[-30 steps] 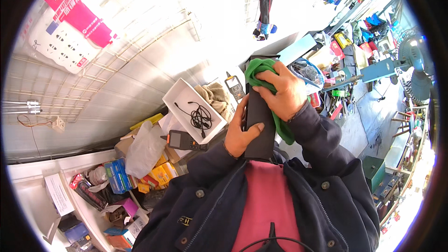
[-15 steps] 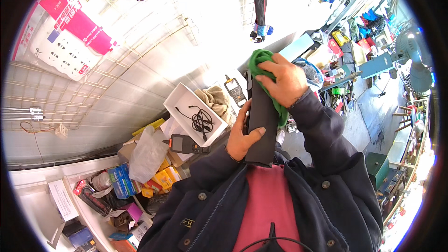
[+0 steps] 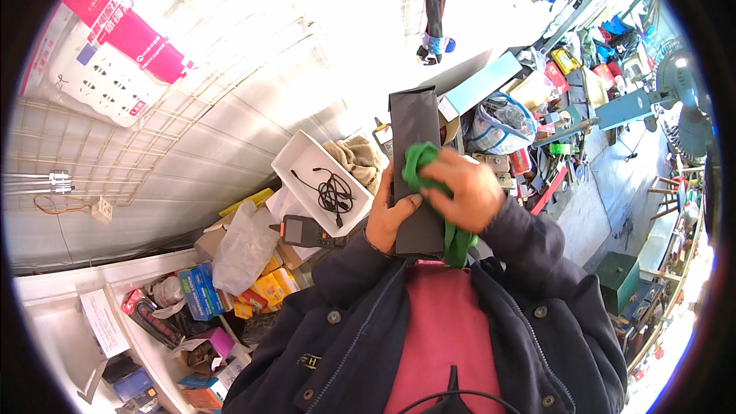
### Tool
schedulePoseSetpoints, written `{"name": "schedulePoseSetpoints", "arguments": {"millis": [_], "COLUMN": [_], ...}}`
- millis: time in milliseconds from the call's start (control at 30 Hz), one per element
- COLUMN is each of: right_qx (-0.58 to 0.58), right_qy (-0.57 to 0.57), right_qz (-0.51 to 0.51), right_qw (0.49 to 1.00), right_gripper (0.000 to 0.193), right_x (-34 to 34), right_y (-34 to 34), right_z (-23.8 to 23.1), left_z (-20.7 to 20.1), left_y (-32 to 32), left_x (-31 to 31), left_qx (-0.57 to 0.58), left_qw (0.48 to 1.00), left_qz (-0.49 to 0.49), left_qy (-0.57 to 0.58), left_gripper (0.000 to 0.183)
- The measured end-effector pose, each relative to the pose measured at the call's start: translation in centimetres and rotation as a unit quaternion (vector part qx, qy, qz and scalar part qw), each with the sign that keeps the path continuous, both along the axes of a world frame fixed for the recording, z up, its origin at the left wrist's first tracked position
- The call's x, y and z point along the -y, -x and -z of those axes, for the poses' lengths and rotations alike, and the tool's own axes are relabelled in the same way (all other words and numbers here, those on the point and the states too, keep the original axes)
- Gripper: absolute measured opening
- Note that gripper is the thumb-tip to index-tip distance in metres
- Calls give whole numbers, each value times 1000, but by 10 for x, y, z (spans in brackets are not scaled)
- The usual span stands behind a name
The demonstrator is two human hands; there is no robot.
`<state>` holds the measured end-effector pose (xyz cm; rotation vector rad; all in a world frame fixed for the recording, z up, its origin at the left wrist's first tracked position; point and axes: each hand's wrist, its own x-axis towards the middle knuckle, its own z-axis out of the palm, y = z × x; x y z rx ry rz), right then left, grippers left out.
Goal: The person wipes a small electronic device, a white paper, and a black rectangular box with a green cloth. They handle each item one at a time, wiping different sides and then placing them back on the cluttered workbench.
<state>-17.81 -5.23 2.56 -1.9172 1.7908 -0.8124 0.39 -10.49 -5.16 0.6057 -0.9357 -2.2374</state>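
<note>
A long black box [image 3: 415, 124] is held upright in front of my chest. My left hand [image 3: 388, 215] grips its left side near the lower end, the thumb lying across the front face. In my right hand [image 3: 469, 190] is a bunched green cloth [image 3: 420, 165], pressed against the middle of the box. The cloth's loose end hangs along the box's right edge, below my fingers. Behind my left hand, a handheld device with a small screen [image 3: 382, 135] is mostly covered by the box.
Left of the box stands a white tray [image 3: 295, 155] with a coiled black cable [image 3: 335, 198] and a beige cloth [image 3: 354, 159]. Another handheld device [image 3: 299, 231] lies below it. A white-and-blue bag [image 3: 502, 124] and a light-blue box [image 3: 483, 84] are at the right. A fan [image 3: 678, 80] stands far right.
My right hand has slid the green cloth from the top of the box down to its middle. The box has turned its broad face more toward me.
</note>
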Motion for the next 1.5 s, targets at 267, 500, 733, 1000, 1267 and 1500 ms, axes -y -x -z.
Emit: {"name": "schedulePoseSetpoints", "arguments": {"millis": [267,500,733,1000,1267,1500], "right_qx": [-19,45,49,42,117,135], "right_qy": [49,4,-45,-60,-55,20], "right_qz": [23,-10,-60,-67,-105,62], "right_qw": [998,999,996,995,986,989], "right_gripper": [24,26,23,23,24,23], "right_x": [23,0,0,13,-8,8], "right_y": [21,1,-1,0,-7,21], "right_z": [2,-3,-11,-6,-5,-11], "left_z": [-8,-16,-14,-11,-13,5], "left_y": [0,-6,0,-4,-8,-36], "left_x": [6,12,16,24,28,40], "left_qx": [18,19,-18,-12,-39,-76], "left_qw": [1000,998,996,997,993,981], "left_qz": [-11,-46,-81,-69,-71,-82], "left_qy": [-14,-44,-32,-33,-80,-158], "left_gripper": [74,57,55,53,52,51]}}
